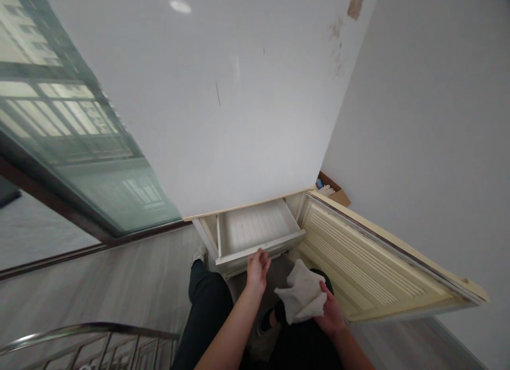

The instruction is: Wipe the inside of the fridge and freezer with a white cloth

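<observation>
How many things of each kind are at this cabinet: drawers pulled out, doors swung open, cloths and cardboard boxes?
drawer, pulled out, left hand touching its front: 1
louvered door, swung open: 1
white cloth, held in the right hand: 1
cardboard box, behind the door by the wall: 1
Total: 4

White wall point(223, 120): fills the centre of the frame, with brown stains point(354, 1) at the upper right. A second wall point(430, 147) meets it at the right. Window point(71, 147): upper left, green-tinted glass in a dark frame. Floor point(119, 285): grey wood planks, lower left. Metal railing point(99, 338): bottom left corner. Cardboard box point(334, 192): in the room corner, centre right. Light is even and diffuse.
</observation>
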`<state>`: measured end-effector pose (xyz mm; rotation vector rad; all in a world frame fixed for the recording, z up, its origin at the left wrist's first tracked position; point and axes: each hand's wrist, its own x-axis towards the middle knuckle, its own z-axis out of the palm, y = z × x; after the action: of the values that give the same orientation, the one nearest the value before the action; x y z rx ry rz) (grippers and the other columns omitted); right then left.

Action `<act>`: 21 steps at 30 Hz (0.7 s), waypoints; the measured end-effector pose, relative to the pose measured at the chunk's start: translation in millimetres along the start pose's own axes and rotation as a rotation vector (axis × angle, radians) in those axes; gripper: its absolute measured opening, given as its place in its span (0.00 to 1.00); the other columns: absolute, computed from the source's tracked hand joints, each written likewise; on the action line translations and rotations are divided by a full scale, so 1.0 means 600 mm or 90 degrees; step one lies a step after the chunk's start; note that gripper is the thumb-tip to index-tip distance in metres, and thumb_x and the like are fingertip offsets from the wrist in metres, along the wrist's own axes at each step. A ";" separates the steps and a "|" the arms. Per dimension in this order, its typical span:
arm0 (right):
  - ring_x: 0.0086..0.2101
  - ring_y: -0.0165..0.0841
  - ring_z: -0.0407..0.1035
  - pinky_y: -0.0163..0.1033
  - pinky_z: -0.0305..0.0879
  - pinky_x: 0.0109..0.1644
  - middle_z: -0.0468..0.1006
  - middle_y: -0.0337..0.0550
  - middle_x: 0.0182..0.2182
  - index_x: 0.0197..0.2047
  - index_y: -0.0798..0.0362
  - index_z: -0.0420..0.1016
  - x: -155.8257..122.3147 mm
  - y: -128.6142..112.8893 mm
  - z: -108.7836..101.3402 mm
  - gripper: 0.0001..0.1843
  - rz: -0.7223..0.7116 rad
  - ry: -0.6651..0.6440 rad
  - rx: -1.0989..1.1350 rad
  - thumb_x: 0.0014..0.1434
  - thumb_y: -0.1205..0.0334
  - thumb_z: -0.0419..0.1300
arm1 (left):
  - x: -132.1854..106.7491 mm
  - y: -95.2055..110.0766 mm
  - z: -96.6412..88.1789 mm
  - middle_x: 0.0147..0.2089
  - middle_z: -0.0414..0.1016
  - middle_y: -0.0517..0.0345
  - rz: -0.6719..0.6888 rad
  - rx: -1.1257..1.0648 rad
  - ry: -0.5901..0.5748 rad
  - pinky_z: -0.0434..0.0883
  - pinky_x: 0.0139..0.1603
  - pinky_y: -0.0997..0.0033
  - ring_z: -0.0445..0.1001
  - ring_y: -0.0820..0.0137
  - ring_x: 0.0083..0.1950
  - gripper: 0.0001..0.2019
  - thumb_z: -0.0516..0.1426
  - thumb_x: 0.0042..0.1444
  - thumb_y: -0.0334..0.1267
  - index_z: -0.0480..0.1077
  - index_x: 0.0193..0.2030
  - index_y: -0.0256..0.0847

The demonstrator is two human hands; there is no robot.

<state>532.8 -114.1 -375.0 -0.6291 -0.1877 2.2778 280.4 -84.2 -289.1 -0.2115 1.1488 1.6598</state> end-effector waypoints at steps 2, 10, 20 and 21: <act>0.55 0.42 0.75 0.48 0.66 0.67 0.82 0.49 0.51 0.54 0.55 0.81 0.000 0.001 0.007 0.21 -0.007 0.001 -0.006 0.63 0.51 0.65 | -0.016 0.000 -0.013 0.40 0.78 0.56 -0.033 0.032 -0.041 0.80 0.48 0.67 0.81 0.73 0.38 0.03 0.59 0.65 0.30 0.70 0.40 0.41; 0.58 0.48 0.73 0.55 0.66 0.66 0.81 0.50 0.54 0.53 0.51 0.83 -0.001 0.008 0.012 0.25 -0.037 0.044 -0.041 0.59 0.44 0.68 | -0.025 0.114 -0.071 0.45 0.81 0.48 0.353 0.399 -0.235 0.78 0.47 0.66 0.79 0.60 0.51 0.07 0.67 0.56 0.39 0.78 0.41 0.42; 0.49 0.37 0.78 0.43 0.69 0.62 0.84 0.38 0.46 0.47 0.47 0.83 0.063 0.117 0.047 0.26 -0.056 0.040 0.017 0.49 0.42 0.76 | -0.104 0.092 -0.094 0.47 0.79 0.53 0.477 0.726 -0.525 0.72 0.53 0.65 0.77 0.63 0.48 0.10 0.59 0.65 0.41 0.77 0.51 0.47; 0.47 0.35 0.78 0.41 0.70 0.60 0.85 0.37 0.42 0.43 0.47 0.83 0.077 0.146 0.053 0.24 -0.059 0.026 0.003 0.49 0.40 0.75 | -0.115 0.069 -0.103 0.49 0.79 0.54 0.442 0.784 -0.601 0.71 0.54 0.64 0.77 0.61 0.51 0.12 0.60 0.64 0.40 0.76 0.53 0.48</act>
<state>434.1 -141.4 -392.8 -0.6502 -0.1871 2.1744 252.4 -175.6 -254.2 1.6972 1.2810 1.0084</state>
